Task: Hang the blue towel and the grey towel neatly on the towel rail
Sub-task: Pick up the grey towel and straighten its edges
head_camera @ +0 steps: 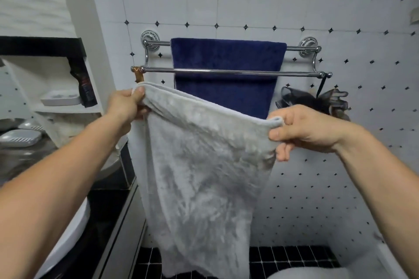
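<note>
Two bare forearms reach forward into a bathroom with white wall tiles dotted with small black diamonds and a black tiled floor below. On the left, a dark surface carries a white basin, with a soap dish on a shelf above. The grey towel hangs between the hands, in front of and below the towel rail, not touching it. The left hand pinches its upper left corner; the right hand pinches the upper right corner, lower down. The blue towel is draped over the rear bar.
</note>
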The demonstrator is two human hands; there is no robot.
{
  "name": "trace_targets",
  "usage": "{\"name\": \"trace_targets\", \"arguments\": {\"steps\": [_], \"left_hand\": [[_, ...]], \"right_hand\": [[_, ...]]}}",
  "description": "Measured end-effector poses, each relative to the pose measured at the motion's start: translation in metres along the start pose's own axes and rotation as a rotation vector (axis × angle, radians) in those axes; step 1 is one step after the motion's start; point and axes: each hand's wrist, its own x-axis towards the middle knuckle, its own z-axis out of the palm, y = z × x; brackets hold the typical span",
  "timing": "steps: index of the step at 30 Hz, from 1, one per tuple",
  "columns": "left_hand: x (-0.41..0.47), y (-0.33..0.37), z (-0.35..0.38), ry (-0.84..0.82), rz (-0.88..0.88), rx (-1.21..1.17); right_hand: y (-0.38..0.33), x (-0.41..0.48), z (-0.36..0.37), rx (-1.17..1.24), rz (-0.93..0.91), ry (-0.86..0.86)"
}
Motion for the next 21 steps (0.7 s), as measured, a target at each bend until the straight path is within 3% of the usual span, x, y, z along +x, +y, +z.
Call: {"name": "trace_targets", "arguments": {"steps": [1, 2, 5, 6, 7, 8, 10, 11, 12, 13, 16, 17, 19, 20, 21], "left_hand": [[0.0, 0.0, 0.001, -0.034, 0.002, 0.014], [-0.003, 0.0, 0.001, -0.064, 0.013, 0.045], [-0.007, -0.001, 0.003, -0.08, 0.064, 0.12], [-0.009, -0.003, 0.003, -0.067, 0.081, 0.156], [-0.012, -0.003, 0.003, -0.052, 0.097, 0.206], [-0.012, -0.005, 0.003, -0.035, 0.104, 0.237], [-0.011, -0.008, 0.0, -0.002, 0.083, 0.235], [-0.01, -0.008, -0.002, 0.008, 0.069, 0.237], [-0.01, -0.007, -0.004, 0.013, 0.059, 0.234], [-0.01, -0.007, -0.005, 0.032, 0.049, 0.223], [-0.022, -0.012, -0.006, 0.052, 0.071, 0.094], [-0.033, -0.015, -0.004, -0.066, 0.086, 0.075], [-0.063, -0.023, 0.003, -0.531, 0.003, 0.234], [-0.079, -0.028, 0.005, -0.793, -0.058, 0.412], [-0.086, -0.032, 0.006, -0.953, -0.096, 0.532]], "right_hand": [[0.001, 0.0, 0.004, -0.022, 0.02, -0.059], [0.005, 0.006, 0.004, -0.043, 0.022, -0.009], [0.025, 0.032, -0.017, -0.061, -0.023, 0.569], [0.03, 0.037, -0.021, -0.017, -0.036, 0.69], [0.035, 0.039, -0.021, 0.012, -0.021, 0.681], [0.039, 0.038, -0.018, 0.031, 0.009, 0.557], [0.038, 0.025, 0.003, 0.041, 0.091, 0.132], [0.035, 0.019, 0.012, 0.059, 0.105, -0.01], [0.037, 0.019, 0.014, 0.086, 0.09, -0.036], [0.04, 0.024, 0.012, 0.12, 0.066, 0.059], [0.052, 0.044, -0.008, 0.2, 0.048, 0.592], [0.057, 0.05, -0.016, 0.202, 0.04, 0.703], [0.063, 0.057, -0.026, 0.209, 0.009, 0.806], [0.064, 0.057, -0.028, 0.21, 0.008, 0.782], [0.062, 0.053, -0.027, 0.193, 0.028, 0.686]]}}
